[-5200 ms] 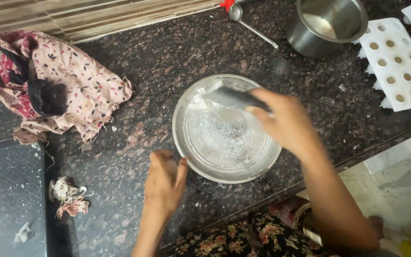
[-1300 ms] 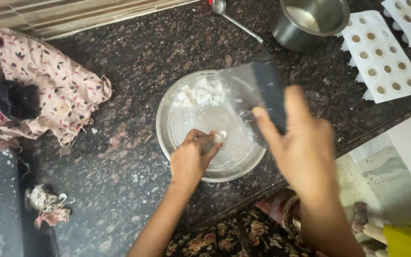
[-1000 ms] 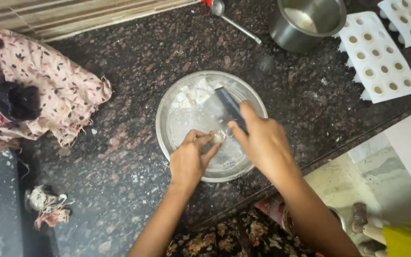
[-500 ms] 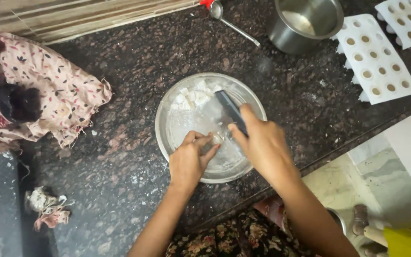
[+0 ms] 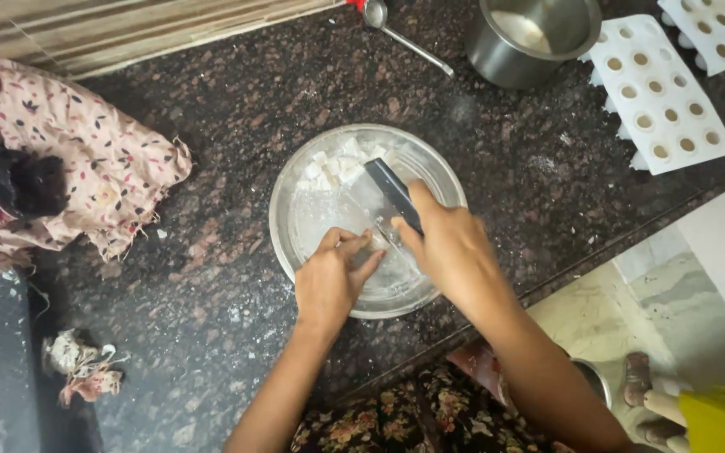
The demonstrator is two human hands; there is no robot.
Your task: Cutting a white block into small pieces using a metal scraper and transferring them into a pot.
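Observation:
A round steel plate (image 5: 295,201) lies on the dark granite counter. White chunks (image 5: 333,168) are piled at its far side. My right hand (image 5: 451,247) grips a flat steel scraper with a dark handle (image 5: 389,191), its blade angled down into the plate. My left hand (image 5: 333,277) rests on the plate's near part, fingertips pinched on something small and white right beside the blade; I cannot make out what it is.
A floral cloth (image 5: 69,168) lies bunched at the left. A steel pot (image 5: 530,33), a spoon (image 5: 404,33) and two white perforated moulds (image 5: 660,92) sit at the back right. A small rag (image 5: 77,369) lies near the front left. The counter edge runs along the bottom right.
My right hand came down from above the plate and set the scraper into it beside my left hand. Over the last half second both hands have barely moved.

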